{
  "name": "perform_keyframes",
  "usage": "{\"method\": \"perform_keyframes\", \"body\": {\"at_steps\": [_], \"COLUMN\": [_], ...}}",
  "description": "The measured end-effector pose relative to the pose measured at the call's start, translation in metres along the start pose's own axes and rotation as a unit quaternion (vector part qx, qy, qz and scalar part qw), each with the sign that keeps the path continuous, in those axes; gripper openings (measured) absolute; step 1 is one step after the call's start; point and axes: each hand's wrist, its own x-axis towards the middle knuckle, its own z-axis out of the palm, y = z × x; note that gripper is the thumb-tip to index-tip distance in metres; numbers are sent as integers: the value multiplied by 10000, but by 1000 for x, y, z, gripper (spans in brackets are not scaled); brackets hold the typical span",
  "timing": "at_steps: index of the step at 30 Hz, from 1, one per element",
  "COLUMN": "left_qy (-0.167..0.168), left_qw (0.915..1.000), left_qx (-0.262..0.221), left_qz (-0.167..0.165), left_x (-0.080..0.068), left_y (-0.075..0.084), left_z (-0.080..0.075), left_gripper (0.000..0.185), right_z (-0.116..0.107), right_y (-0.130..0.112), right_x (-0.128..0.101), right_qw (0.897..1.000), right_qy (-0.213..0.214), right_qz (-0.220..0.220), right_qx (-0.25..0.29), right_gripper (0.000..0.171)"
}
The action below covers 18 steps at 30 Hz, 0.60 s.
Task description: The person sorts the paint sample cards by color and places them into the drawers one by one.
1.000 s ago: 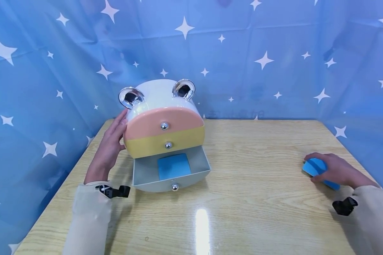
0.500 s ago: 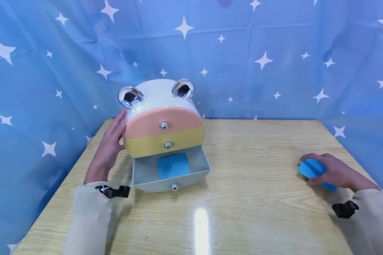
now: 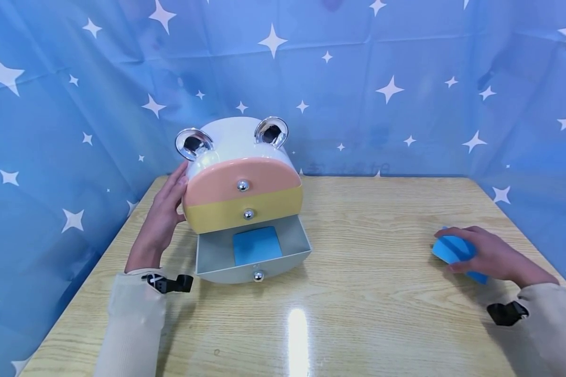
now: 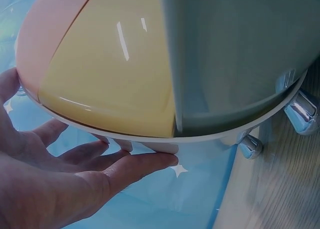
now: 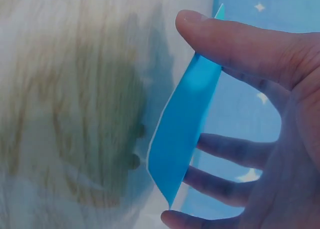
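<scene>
We see the left hand [image 3: 162, 217] laid flat, fingers straight, against the left side of the white bear-shaped plastic drawer box with chrome ears [image 3: 238, 144], which stands at the back left of the pale wooden surface [image 3: 372, 293]. Its pink top drawer [image 3: 242, 180] and yellow middle drawer [image 3: 245, 212] are shut; the grey bottom drawer [image 3: 294, 243] is pulled out, with a blue square pad [image 3: 257, 246] lying flat inside. Well apart, near the surface's right edge, the right hand [image 3: 488, 256] pinches a bent blue paper sheet [image 5: 182, 124] between thumb and fingers, lifted just off the wood. We see blue star-printed cloth [image 3: 405, 89] behind.
</scene>
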Motion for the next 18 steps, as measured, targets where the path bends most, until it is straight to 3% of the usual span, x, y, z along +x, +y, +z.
{"method": "perform_keyframes", "body": {"at_steps": [9, 18], "left_qy": [10, 17], "left_qw": [10000, 9999], "left_qx": [46, 100], "left_qz": [-37, -5], "left_x": [0, 0], "left_y": [0, 1], "left_z": [0, -1], "left_gripper": [58, 58], "right_z": [-2, -2], "right_y": [-24, -54], "right_x": [3, 8], "right_qw": [9999, 9972], "right_qy": [54, 530], "right_qz": [-97, -531], "right_qx": [21, -66], "right_gripper": [76, 72]}}
